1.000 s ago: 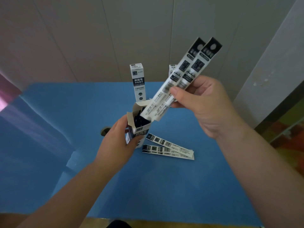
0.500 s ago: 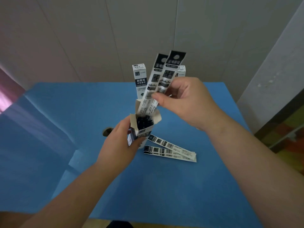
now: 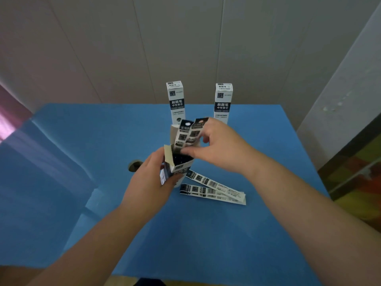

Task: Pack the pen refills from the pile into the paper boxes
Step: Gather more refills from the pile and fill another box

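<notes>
My left hand [image 3: 151, 180] grips an open paper box [image 3: 177, 166] held upright over the blue table [image 3: 206, 234], flaps spread, dark refill ends showing inside. My right hand [image 3: 218, 147] pinches two black-and-white refill packets [image 3: 188, 135] that stand partly inside the box mouth, their tops sticking out. Two more refill packets [image 3: 214, 189] lie flat on the table just right of the box. Two closed paper boxes stand upright at the back, one [image 3: 176, 102] on the left and one [image 3: 223, 102] on the right.
A round hole [image 3: 135, 166] sits in the tabletop left of my left hand. A pale panelled wall rises behind the table. The table's right edge drops to a colourful floor [image 3: 354, 172].
My right hand has swung the two packets from tilted to upright and lowered them into the open box. The left hand holds the box in the same place.
</notes>
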The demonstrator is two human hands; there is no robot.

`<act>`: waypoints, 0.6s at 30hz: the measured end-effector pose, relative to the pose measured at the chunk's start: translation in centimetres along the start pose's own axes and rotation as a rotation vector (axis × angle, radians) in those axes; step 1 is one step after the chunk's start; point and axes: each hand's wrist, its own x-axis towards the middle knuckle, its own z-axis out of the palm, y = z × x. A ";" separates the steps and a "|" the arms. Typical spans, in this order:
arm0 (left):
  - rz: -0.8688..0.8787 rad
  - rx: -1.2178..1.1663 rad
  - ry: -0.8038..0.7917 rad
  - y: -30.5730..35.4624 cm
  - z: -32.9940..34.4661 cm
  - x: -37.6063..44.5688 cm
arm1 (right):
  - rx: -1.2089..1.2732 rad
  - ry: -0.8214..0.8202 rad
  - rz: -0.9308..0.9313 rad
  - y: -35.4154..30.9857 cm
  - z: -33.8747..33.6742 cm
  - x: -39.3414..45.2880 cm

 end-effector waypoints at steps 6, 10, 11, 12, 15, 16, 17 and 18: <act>0.000 0.016 -0.002 0.2 -0.1 -0.1 | -0.072 0.071 -0.110 -0.4 -1.1 0.3; -0.005 0.037 -0.008 0.6 0.1 0.0 | -0.340 -0.076 -0.034 -1.4 0.4 0.7; -0.012 0.034 -0.010 0.6 0.1 0.0 | -0.358 -0.065 -0.011 -1.5 0.5 0.8; -0.014 0.031 -0.012 0.5 0.1 0.1 | -0.376 -0.046 -0.015 -1.6 0.5 0.8; -0.001 0.036 -0.017 0.6 0.1 0.0 | -0.376 0.024 -0.104 -1.7 -0.3 0.7; 0.004 0.034 -0.012 0.7 0.0 -0.1 | -0.353 0.040 -0.117 -1.8 -0.5 0.6; 0.004 0.030 -0.011 0.7 -0.1 -0.1 | -0.354 0.040 -0.120 -1.9 -0.6 0.6; 0.000 0.030 -0.012 0.7 -0.1 -0.1 | -0.364 0.018 -0.116 -1.8 -0.4 0.7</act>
